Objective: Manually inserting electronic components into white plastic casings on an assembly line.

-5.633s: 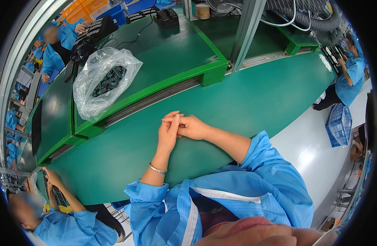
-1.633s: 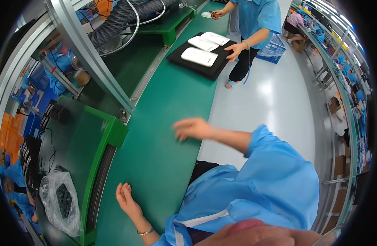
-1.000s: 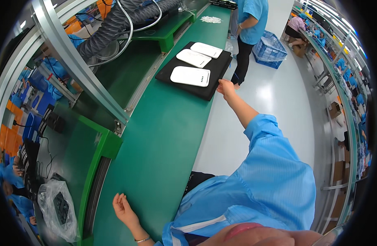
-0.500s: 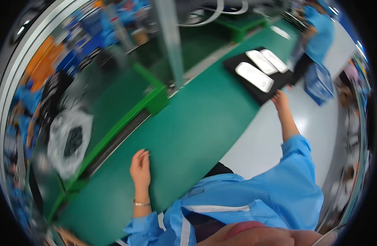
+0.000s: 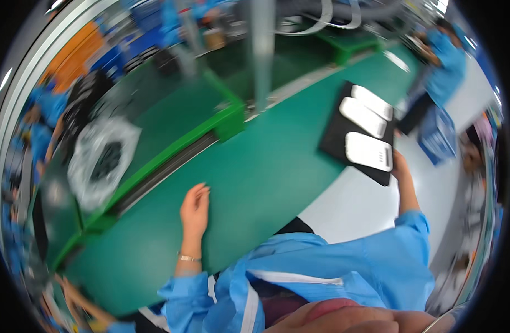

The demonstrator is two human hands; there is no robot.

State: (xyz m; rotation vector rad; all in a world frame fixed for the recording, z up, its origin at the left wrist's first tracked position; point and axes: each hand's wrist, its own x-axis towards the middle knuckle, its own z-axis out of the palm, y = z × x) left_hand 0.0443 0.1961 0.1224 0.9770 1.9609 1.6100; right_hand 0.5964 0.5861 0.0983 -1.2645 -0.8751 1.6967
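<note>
My right hand grips the near right edge of a flat black pad; most of its fingers are hidden by the pad and what lies on it. Three white oblong pieces with rounded corners rest on the pad: a near one with small dark marks at one end, a middle one and a far one. Above the green worktable, my left hand hangs with fingers loosely bent and slightly apart, and nothing visible in it. A band circles the left wrist.
A green rail borders the table's far side, with a grey post behind it. Beyond the rail lies a clear plastic bag with dark contents. A co-worker stands at far right beside a blue bin. Another person's arm reaches in at lower left.
The black pad with its white pieces has turned and come nearer on the right, my right hand still at its edge. My left hand stays over the table. The whole view has shifted slightly.
</note>
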